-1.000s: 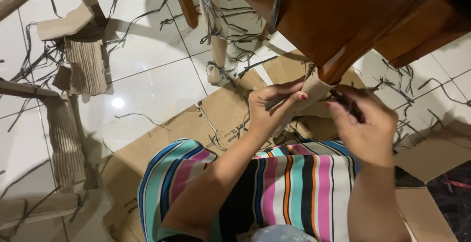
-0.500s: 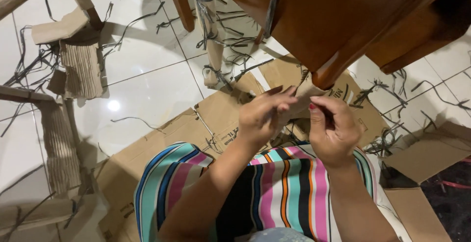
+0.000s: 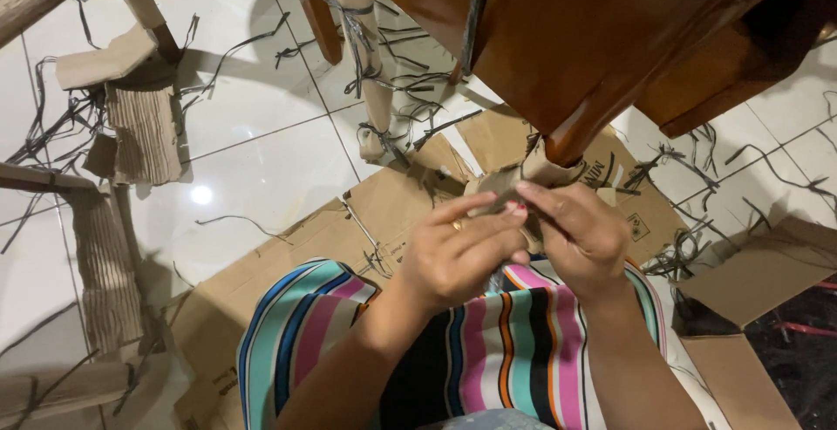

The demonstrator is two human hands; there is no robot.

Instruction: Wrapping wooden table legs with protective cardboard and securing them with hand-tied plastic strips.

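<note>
Cardboard wrap (image 3: 532, 173) sits around the bottom end of a brown wooden furniture leg (image 3: 602, 107), right in front of the person, above their striped lap. Left hand (image 3: 458, 251) is curled with fingers pressed together, fingertips pinching the lower edge of the cardboard. Right hand (image 3: 580, 238) is curled too, fingers closed on the same cardboard from the other side; something thin and dark may run under its fingers, can't tell what. Both hands touch the wrap and nearly touch each other. Striped cloth (image 3: 488, 343) covers the knees just below the hands. Flattened cardboard box (image 3: 401, 203) lies on the white tiled floor (image 3: 253, 151) under the leg. Another leg wrapped in cardboard and tied with dark strips (image 3: 366, 55) stands behind, well apart. Loose dark plastic strips (image 3: 697, 247) are scattered all over the floor, and corrugated cardboard pieces (image 3: 139, 129) lie at the left near other wooden parts. More cardboard sheets (image 3: 750, 282) lie at the right. Judgement on doing this well: keep the wrap tight against the wood with one hand holding the overlap flat, so it doesn't spring open, and work the other hand close to the edge; keep the grip low on the leg, where the cardboard ends, and avoid crushing the corrugation.
</note>
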